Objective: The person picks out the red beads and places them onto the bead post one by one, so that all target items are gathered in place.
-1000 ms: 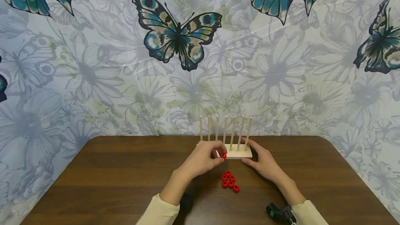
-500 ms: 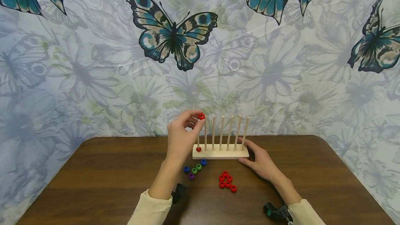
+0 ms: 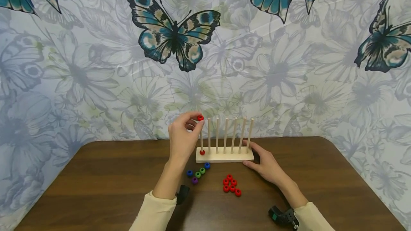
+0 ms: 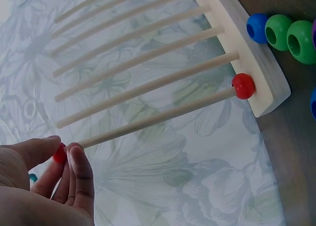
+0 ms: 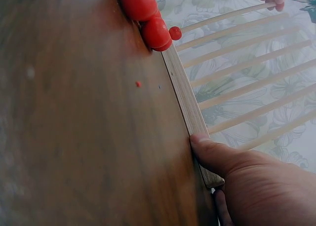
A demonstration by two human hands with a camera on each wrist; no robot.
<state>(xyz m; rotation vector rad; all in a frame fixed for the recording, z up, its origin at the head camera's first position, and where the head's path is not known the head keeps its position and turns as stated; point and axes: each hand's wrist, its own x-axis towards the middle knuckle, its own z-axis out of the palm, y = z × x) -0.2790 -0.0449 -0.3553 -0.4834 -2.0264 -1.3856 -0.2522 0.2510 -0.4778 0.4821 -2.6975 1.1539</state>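
Observation:
A wooden peg stand (image 3: 224, 156) with a row of upright dowels stands near the table's far side. My left hand (image 3: 183, 136) pinches a red bead (image 3: 200, 117) between thumb and fingertips at the top of the leftmost peg (image 4: 158, 118). Whether that bead is threaded on the tip is hard to tell. Another red bead (image 4: 243, 86) sits at the foot of the same peg. My right hand (image 3: 268, 163) grips the right end of the base, its thumb (image 5: 212, 152) on the front edge and its fingers behind, partly hidden.
Several loose red beads (image 3: 232, 188) lie in front of the stand. Left of them are blue beads (image 3: 189, 173), green beads (image 3: 197, 174) and a purple bead (image 3: 194, 180). A butterfly-print cloth (image 3: 128, 81) hangs behind the wooden table (image 3: 96, 188).
My left hand has carried the red bead up and left from in front of the stand to the leftmost peg's top. My right hand keeps its grip on the base.

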